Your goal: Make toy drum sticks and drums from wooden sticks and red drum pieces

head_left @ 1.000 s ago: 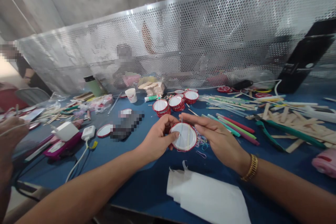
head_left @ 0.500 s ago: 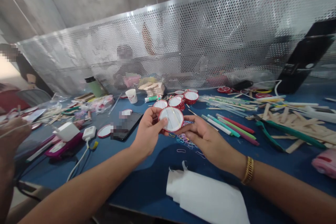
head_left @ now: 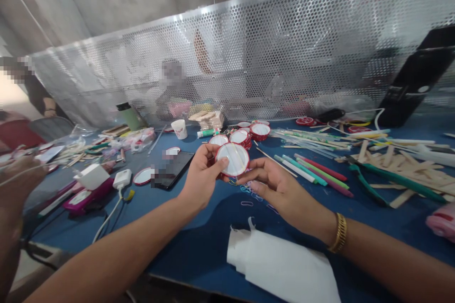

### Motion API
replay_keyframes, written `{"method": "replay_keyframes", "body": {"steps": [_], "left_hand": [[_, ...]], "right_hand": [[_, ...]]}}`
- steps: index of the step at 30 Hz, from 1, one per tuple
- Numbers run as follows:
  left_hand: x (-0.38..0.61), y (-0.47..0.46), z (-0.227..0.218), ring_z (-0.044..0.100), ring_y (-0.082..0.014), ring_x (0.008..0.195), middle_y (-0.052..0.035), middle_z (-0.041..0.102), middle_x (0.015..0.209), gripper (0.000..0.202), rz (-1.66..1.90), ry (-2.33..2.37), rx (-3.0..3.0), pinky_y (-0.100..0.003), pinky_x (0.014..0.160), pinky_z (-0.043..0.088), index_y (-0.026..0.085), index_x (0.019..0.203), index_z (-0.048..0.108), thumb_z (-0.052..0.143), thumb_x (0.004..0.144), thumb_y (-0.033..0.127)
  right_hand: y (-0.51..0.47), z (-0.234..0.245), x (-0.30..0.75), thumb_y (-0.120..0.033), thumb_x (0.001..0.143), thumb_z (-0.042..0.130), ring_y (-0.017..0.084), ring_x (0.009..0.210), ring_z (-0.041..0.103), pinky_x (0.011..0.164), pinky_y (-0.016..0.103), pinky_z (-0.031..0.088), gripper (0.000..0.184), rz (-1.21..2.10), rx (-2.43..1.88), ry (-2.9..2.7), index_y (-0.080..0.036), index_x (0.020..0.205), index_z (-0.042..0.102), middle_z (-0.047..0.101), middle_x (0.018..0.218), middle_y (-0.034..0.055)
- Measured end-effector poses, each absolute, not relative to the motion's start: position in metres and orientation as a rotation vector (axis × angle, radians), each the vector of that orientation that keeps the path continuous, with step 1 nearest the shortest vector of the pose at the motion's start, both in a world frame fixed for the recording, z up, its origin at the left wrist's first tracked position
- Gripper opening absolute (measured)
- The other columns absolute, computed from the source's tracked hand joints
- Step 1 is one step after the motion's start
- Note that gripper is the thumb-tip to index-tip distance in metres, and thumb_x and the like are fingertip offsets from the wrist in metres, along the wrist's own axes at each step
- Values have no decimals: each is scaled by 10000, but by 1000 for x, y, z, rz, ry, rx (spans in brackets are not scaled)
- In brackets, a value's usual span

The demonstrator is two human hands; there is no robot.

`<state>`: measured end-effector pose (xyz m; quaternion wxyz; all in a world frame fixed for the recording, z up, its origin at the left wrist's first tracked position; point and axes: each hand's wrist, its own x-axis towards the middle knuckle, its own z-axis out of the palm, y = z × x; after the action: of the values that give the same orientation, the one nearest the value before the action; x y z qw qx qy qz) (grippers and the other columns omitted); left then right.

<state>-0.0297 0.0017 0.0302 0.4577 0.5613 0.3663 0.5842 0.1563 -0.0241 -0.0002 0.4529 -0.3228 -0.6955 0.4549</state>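
A round disc [head_left: 233, 159] with a white face and a red rim is held up above the table, and a faint clear strip seems to cross its face. My left hand [head_left: 201, 175] is closed on its left side, thumb on the face and fingers behind. At the disc's lower right edge, my right hand [head_left: 275, 182] has its fingers curled against the rim, the thumb lower down. Under the hands lie small coloured rubber bands [head_left: 247, 204]. Similar red-rimmed discs [head_left: 239, 138] are stacked just beyond. A white cloth or paper piece [head_left: 284, 260] lies nearest me.
Coloured straws [head_left: 314, 170], green-handled pliers [head_left: 369, 184] and wooden sticks [head_left: 405, 165] are on the right. A phone [head_left: 174, 170], white charger [head_left: 93, 176], paper cup [head_left: 179, 129] and green bottle [head_left: 127, 116] stand left. A perforated metal screen [head_left: 227, 57] runs behind. Another person's hand [head_left: 21, 175] is at far left.
The right fingertips have shifted slightly left under the disc's lower edge. The left hand keeps its hold on the disc. The view has moved a little.
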Motion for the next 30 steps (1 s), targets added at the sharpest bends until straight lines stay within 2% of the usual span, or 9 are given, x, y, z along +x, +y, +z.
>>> {"method": "replay_keyframes", "body": {"steps": [11, 19, 26, 30], "left_hand": [[-29, -1, 29, 529, -76, 595, 16, 569, 830, 292, 1428, 903, 1378, -176, 443, 478, 169, 924, 527, 740, 740, 245], [-29, 0, 29, 535, -79, 600, 19, 570, 827, 276, 1428, 898, 1388, -177, 444, 480, 172, 918, 529, 732, 739, 225], [-29, -1, 29, 540, -78, 591, 16, 578, 829, 280, 1389, 893, 1344, -178, 439, 468, 179, 910, 544, 749, 725, 224], [-30, -2, 28, 548, -81, 565, 15, 588, 778, 271, 1159, 872, 1379, -175, 430, 437, 183, 935, 562, 747, 748, 244]], "right_hand": [[-22, -3, 156, -293, 935, 539, 195, 1124, 633, 997, 430, 479, 250, 1135, -751, -1729, -245, 1172, 477, 697, 1165, 63], [-24, 1, 156, -308, 920, 561, 201, 1112, 641, 935, 410, 534, 265, 1250, -734, -1673, -243, 1158, 466, 696, 1154, 72], [-21, 0, 154, -269, 892, 587, 200, 1147, 620, 1040, 450, 468, 307, 1280, -748, -1618, -240, 1183, 493, 678, 1205, 65], [-14, 2, 157, -282, 844, 638, 204, 1043, 665, 932, 417, 543, 405, 1454, -774, -1381, -241, 1221, 498, 674, 1215, 80]]}}
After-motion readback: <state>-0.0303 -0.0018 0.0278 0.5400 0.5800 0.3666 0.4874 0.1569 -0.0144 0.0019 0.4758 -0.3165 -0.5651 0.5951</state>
